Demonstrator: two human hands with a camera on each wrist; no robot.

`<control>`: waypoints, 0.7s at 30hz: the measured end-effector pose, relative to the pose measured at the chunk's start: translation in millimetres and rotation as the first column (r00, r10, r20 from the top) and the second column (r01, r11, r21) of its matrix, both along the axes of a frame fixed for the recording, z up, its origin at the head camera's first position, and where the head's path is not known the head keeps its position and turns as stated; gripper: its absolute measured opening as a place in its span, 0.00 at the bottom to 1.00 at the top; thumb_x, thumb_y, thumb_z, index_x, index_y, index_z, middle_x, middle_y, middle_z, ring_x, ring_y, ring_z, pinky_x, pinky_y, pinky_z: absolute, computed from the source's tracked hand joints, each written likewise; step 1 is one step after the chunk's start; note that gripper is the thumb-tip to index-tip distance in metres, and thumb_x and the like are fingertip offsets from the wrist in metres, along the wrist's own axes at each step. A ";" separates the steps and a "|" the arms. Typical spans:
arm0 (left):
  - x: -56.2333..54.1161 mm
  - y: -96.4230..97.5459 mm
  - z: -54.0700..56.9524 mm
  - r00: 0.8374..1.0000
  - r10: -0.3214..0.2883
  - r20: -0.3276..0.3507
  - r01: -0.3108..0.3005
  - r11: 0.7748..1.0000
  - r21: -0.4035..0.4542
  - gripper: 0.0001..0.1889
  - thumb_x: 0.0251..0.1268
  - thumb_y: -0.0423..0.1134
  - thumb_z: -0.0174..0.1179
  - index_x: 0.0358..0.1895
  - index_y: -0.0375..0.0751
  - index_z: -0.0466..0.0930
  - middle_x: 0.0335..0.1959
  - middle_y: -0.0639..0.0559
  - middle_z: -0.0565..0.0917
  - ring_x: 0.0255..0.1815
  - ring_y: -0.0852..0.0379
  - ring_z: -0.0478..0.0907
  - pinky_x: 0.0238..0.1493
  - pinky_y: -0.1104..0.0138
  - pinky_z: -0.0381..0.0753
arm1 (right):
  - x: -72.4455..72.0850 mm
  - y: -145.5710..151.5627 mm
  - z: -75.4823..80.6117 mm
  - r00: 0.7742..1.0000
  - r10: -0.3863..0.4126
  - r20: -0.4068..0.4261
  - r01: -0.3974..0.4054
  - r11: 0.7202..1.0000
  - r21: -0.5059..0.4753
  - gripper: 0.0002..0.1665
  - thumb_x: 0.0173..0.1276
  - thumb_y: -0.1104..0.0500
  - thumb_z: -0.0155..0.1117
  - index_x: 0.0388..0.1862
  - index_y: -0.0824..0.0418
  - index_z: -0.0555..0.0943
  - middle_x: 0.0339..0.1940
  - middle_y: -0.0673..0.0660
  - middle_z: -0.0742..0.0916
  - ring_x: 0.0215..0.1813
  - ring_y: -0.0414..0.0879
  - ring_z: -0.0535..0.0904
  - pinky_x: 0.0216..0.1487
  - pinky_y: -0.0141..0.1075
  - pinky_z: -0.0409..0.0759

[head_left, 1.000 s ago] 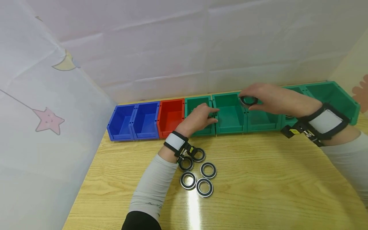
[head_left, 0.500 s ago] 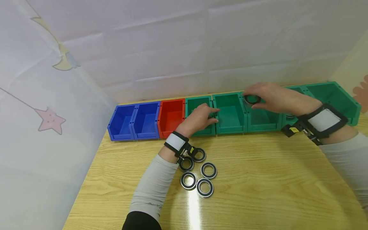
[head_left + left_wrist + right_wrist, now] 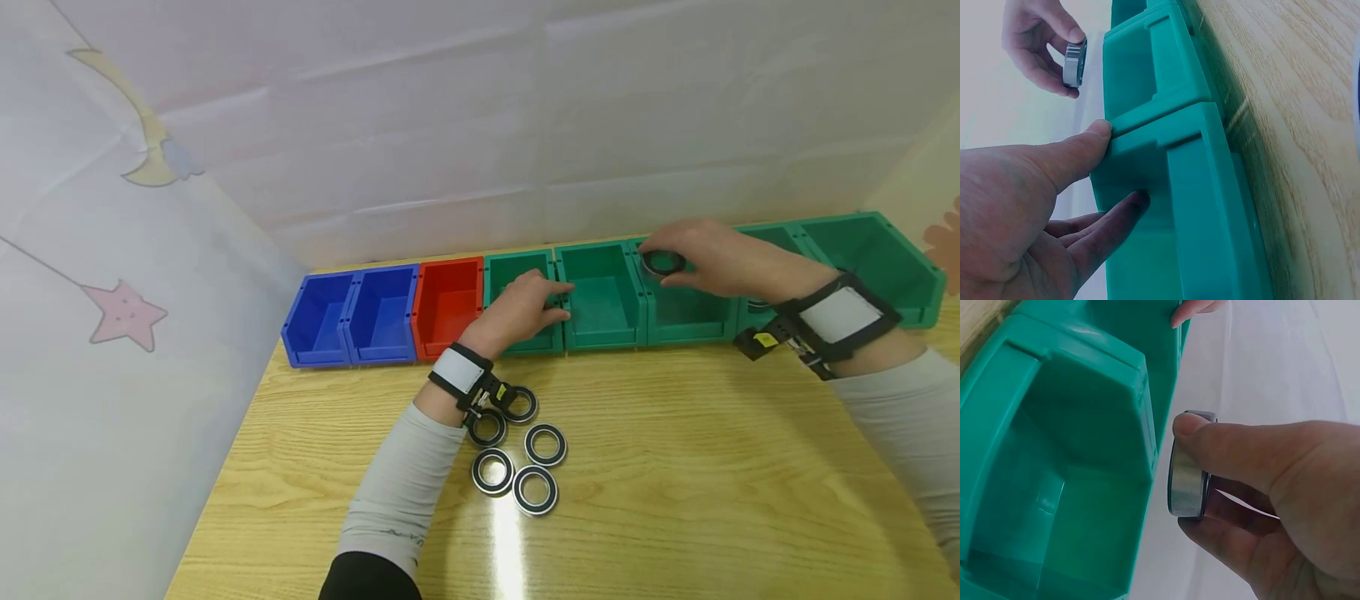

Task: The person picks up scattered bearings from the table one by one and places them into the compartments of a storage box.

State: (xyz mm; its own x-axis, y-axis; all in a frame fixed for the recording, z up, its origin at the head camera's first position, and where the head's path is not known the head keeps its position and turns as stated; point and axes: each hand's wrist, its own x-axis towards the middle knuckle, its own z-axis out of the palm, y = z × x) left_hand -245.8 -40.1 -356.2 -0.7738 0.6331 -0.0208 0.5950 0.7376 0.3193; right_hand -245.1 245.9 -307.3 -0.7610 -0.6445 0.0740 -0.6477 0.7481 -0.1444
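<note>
My right hand (image 3: 708,254) pinches a ball bearing (image 3: 1186,481) between thumb and fingers. It holds the bearing, a metal ring with a dark seal, above a green bin (image 3: 688,335); in the right wrist view the bearing is beside the bin's rim. My left hand (image 3: 516,310) is at the wall between two green bins further left. Its thumb touches the rim in the left wrist view, while its fingers reach into the bin (image 3: 1216,187), holding nothing. Several more bearings (image 3: 551,492) lie flat on the table below my left wrist, which partly covers two of them.
Two blue bins (image 3: 318,360), a red bin (image 3: 438,346) and several green ones form a row along the wall. Another bearing (image 3: 757,305) shows in a green bin partly behind my right wrist. The wooden table (image 3: 660,500) spreads in front.
My right hand has shifted slightly to the right with the bearing, from near the divider to over the green bin. My left hand and the bearings on the table stay put.
</note>
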 end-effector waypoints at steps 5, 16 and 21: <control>0.8 -0.7 -0.3 1.000 0.000 -0.003 0.000 1.000 0.001 0.26 0.71 0.48 0.58 0.71 0.48 0.71 0.39 0.50 0.75 0.38 0.57 0.66 0.32 0.72 0.63 | -0.6 -0.3 -2.4 0.999 -0.019 0.027 0.019 1.000 0.011 0.30 0.59 0.63 0.74 0.60 0.67 0.78 0.59 0.67 0.82 0.60 0.63 0.78 0.56 0.56 0.78; 1.3 -1.3 1.9 1.000 -0.002 -0.015 0.002 1.000 -0.010 0.27 0.71 0.48 0.58 0.71 0.49 0.71 0.35 0.51 0.74 0.38 0.57 0.66 0.32 0.72 0.63 | -3.2 4.4 -10.3 0.997 -0.051 0.062 0.050 0.999 0.018 0.29 0.60 0.64 0.74 0.60 0.67 0.78 0.57 0.67 0.83 0.58 0.63 0.79 0.53 0.55 0.79; 1.4 -1.3 2.7 1.000 0.001 -0.011 -0.001 1.000 -0.008 0.27 0.71 0.49 0.58 0.71 0.49 0.71 0.36 0.51 0.74 0.38 0.57 0.66 0.32 0.72 0.63 | -4.6 5.9 -13.7 0.995 -0.059 0.075 0.057 0.998 0.025 0.29 0.60 0.64 0.73 0.60 0.67 0.78 0.57 0.68 0.83 0.57 0.63 0.79 0.53 0.55 0.79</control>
